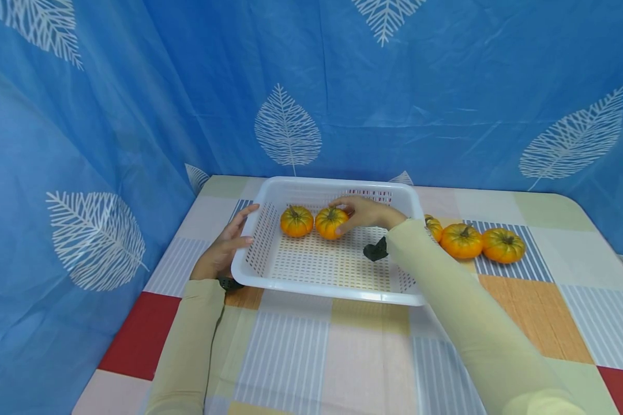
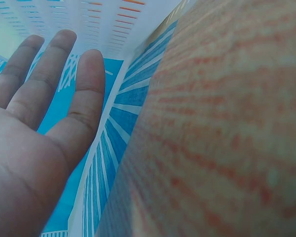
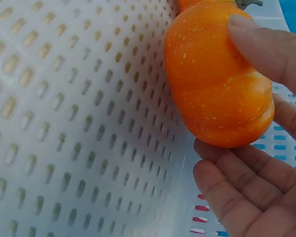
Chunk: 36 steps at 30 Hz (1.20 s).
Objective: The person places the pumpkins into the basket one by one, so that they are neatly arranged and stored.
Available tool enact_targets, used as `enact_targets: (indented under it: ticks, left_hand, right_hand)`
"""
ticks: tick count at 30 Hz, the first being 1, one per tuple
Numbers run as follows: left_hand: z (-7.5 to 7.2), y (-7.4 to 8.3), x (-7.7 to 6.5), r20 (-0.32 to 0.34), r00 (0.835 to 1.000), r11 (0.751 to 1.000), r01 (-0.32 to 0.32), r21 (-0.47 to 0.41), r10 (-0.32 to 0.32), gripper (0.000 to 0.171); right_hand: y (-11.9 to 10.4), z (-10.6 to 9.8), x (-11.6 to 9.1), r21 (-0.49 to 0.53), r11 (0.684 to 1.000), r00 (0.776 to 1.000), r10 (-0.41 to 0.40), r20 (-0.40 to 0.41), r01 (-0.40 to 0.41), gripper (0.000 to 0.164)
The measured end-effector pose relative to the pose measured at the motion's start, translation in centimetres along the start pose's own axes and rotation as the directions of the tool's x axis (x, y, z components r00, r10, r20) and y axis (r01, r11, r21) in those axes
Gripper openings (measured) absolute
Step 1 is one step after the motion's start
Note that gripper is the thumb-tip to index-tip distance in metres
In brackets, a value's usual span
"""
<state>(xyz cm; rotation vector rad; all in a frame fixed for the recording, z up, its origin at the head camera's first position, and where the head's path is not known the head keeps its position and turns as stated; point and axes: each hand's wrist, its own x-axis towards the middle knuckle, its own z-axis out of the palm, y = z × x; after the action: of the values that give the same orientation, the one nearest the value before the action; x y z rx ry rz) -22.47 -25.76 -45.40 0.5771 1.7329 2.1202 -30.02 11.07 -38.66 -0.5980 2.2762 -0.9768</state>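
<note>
My right hand (image 1: 360, 212) grips a small orange pumpkin (image 1: 331, 223) inside the white plastic basket (image 1: 327, 295). In the right wrist view the thumb (image 3: 266, 47) lies on the upper side of that pumpkin (image 3: 217, 79), the other fingers around its far side and underneath. Just left of it, a second pumpkin (image 1: 296, 221) sits on the perforated basket floor. At the basket's left end my left hand (image 1: 228, 242) rests against the outer rim. Its fingers (image 2: 91, 79) are extended along the slotted wall in the left wrist view.
Right of the basket, several more pumpkins (image 1: 461, 241) stand in a row on the checked tablecloth (image 1: 368, 357), one partly hidden by the basket and sleeve. A dark piece (image 1: 376, 249) shows by the right wrist. Blue leaf-print curtains (image 1: 342, 104) hang behind and at the left.
</note>
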Motion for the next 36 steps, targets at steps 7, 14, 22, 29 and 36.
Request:
enact_targets:
  ticks: [7, 14, 22, 29, 36]
  left_hand:
    - [0.01, -0.03, -0.06, -0.025, 1.000, 1.000, 0.015, 0.005, -0.015, 0.076]
    - [0.12, 0.04, -0.08, -0.037, 0.999, 1.000, 0.023, 0.014, -0.022, 0.077]
    - [0.05, 0.09, -0.12, -0.037, 0.999, 1.000, 0.020, 0.017, -0.020, 0.076]
    - [0.02, 0.06, -0.08, -0.024, 1.000, 1.000, 0.016, 0.011, -0.016, 0.076]
    - [-0.02, 0.02, -0.10, -0.018, 1.000, 1.000, 0.018, 0.001, -0.018, 0.076]
  right_hand:
    - [0.41, 0.38, 0.06, -0.007, 1.000, 1.000, 0.010, -0.004, -0.010, 0.075]
    - [0.58, 0.56, 0.25, -0.008, 1.000, 1.000, 0.004, -0.004, -0.004, 0.075]
    - [0.55, 0.78, 0.36, -0.032, 0.999, 1.000, 0.003, -0.022, -0.003, 0.074]
    - [0.57, 0.94, 0.48, -0.051, 0.999, 0.999, -0.004, -0.034, 0.002, 0.074]
    - [0.52, 0.78, 0.29, -0.054, 0.998, 1.000, 0.021, -0.021, -0.022, 0.077]
